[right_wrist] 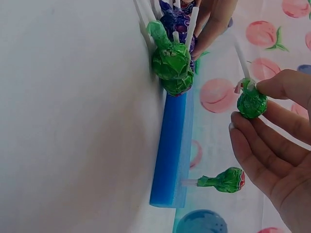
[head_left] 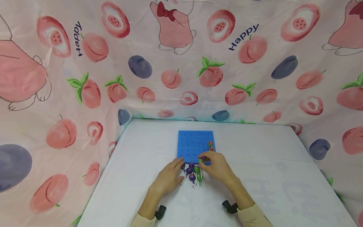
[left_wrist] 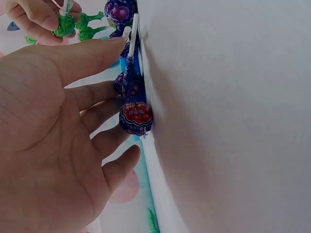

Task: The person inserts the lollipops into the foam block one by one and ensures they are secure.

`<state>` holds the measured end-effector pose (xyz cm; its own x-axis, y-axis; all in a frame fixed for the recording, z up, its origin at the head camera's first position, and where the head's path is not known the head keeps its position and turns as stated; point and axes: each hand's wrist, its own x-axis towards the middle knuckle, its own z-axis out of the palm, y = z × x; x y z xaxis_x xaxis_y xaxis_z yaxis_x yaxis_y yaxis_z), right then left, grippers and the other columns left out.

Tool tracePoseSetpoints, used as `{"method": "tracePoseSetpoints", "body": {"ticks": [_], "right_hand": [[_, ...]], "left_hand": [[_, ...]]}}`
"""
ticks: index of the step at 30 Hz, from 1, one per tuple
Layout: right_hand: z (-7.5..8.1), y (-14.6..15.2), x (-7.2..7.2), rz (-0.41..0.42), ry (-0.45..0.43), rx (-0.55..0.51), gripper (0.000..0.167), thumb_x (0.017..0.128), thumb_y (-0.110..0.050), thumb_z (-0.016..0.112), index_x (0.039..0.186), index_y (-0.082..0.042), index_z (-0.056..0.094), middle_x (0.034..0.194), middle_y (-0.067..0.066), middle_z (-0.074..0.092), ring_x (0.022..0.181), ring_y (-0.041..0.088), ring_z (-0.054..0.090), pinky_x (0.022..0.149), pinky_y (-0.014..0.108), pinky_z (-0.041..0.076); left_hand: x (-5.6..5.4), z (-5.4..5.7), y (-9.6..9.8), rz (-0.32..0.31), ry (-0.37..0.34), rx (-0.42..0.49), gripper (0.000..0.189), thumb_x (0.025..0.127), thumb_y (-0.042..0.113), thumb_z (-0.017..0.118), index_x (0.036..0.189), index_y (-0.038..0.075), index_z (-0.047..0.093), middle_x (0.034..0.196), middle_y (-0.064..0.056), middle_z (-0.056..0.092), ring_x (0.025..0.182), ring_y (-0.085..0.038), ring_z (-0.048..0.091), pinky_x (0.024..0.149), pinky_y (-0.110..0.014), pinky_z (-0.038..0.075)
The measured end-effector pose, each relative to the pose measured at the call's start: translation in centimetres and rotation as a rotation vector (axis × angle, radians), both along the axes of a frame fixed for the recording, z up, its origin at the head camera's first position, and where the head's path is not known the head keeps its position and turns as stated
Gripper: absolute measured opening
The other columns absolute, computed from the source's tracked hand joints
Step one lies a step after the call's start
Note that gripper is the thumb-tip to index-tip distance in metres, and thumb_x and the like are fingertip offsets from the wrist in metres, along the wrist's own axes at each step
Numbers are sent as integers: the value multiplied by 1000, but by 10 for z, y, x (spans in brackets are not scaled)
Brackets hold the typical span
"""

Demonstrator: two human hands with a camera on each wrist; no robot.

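Pinching a green lollipop [right_wrist: 252, 105] over the near edge of the blue board [head_left: 191, 143], the right hand [head_left: 216, 165] should tip that stick [right_wrist: 243, 62] straight down, while the left hand [head_left: 167, 177], fingers loosely spread, lies beside purple lollipops [head_left: 192, 177].

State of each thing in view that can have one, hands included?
Blue board: flat on table, most visible holes unfilled.
Standing lollipops: wrapped, stuck in the board.
Held lollipop: green-wrapped, not inserted.
Loose green lollipops: wrapped, lying before the board.
Purple lollipops: wrapped, bunched by the board's near edge.
Right hand: pinching the held lollipop.
Left hand: fingers at the purple lollipops.
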<state>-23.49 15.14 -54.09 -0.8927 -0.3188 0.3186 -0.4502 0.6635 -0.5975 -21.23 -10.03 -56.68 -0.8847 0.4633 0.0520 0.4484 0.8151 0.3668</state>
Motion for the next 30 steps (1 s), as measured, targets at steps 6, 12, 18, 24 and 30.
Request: {"method": "tracePoseSetpoints", "body": {"ticks": [6,12,18,24,30], "right_hand": [[0,2,-2,14,43,-17,26,84,-11,88,108,-11,77,103,-2,75,89,12,71,79,31,64],[3,4,-3,33,120,-40,28,84,-8,88,109,-9,76,104,0,75,91,16,73,81,39,64],[5,7,-7,11,204,-43,28,85,-9,87,110,-11,76,108,-2,73,95,13,72,84,35,64],[7,10,-11,28,264,-82,28,83,-5,87,109,-8,75,109,1,73,98,15,71,85,36,63],[10,12,-14,25,286,-95,28,83,-4,87,108,-8,75,109,2,73,101,17,71,91,37,62]], "left_hand": [[0,0,0,-3,2,-4,65,101,30,71,156,5,46,165,-13,40,151,-34,38,122,-48,37],[0,0,0,-2,2,-1,65,101,30,71,156,5,46,165,-13,40,151,-34,38,122,-48,37],[1,1,1,1,1,-8,65,100,29,71,155,4,47,164,-13,41,150,-35,39,121,-49,38],[1,2,1,5,-10,-6,66,101,29,71,156,5,46,165,-13,40,151,-35,38,121,-49,37],[1,2,1,7,-13,-4,66,101,29,70,157,4,45,165,-13,39,152,-34,37,121,-49,37]]}}
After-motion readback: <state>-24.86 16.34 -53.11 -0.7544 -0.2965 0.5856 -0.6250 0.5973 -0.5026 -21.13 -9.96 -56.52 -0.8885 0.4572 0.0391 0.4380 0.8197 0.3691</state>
